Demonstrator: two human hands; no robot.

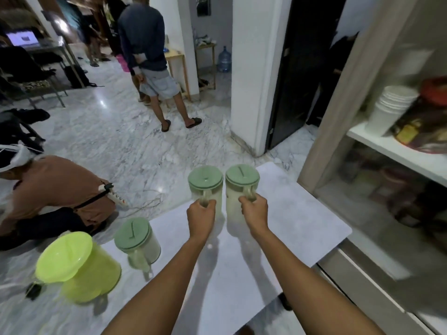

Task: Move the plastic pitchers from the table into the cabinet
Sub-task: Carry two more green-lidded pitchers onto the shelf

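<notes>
Two clear plastic pitchers with pale green lids are side by side above the far part of the white table [302,221]. My left hand [200,215] grips the handle of the left pitcher [205,182]. My right hand [255,211] grips the handle of the right pitcher [242,180]. A third pitcher with a green lid [136,238] stands on the table's left side. Beside it, at the left edge, is a lime-green pitcher [77,264]. The cabinet [377,151] stands open on the right, with white shelves.
A stack of white cups [389,105] and packets sit on the cabinet's upper shelf; dark items fill the lower one. A person in brown crouches on the floor at left [58,189]. Another person stands farther back [150,56]. A white pillar [254,68] rises beyond the table.
</notes>
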